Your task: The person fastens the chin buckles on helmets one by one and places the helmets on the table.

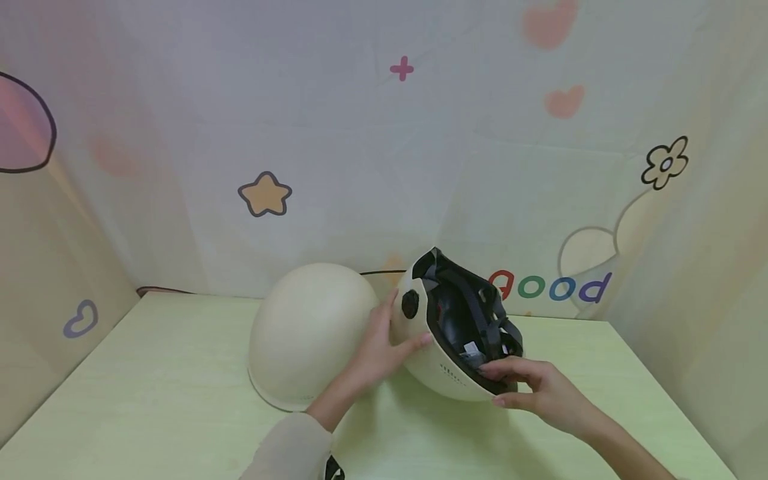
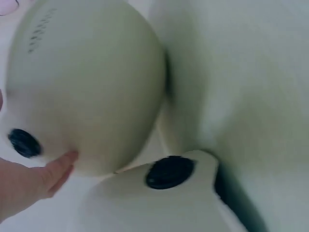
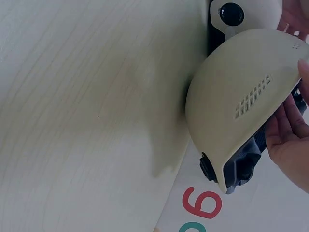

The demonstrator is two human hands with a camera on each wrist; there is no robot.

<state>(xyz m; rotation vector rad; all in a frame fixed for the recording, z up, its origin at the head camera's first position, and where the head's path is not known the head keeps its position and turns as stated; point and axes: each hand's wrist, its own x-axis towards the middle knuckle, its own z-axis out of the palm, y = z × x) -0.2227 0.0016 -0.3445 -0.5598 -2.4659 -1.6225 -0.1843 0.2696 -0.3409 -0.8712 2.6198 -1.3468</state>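
A cream helmet (image 1: 423, 363) stands tilted on the table, its black-lined inside and dark straps (image 1: 492, 327) facing up and right. My left hand (image 1: 381, 343) rests on its left side, thumb and fingers spread about the round black knob (image 1: 411, 304). In the left wrist view, the fingers (image 2: 58, 171) lie fairly straight against the smooth shell. At the lower right rim, my right hand (image 1: 534, 390) pinches the edge, fingers inside and thumb outside. A second cream helmet (image 1: 312, 327) sits dome up just left of it, behind my left forearm.
Both helmets stand on a pale wood-grain table (image 1: 180, 380). A printed cloth (image 1: 336, 133) with hearts, a star and coloured letters hangs behind and at the sides. A dark cord (image 1: 384, 271) runs along the back edge between the helmets.
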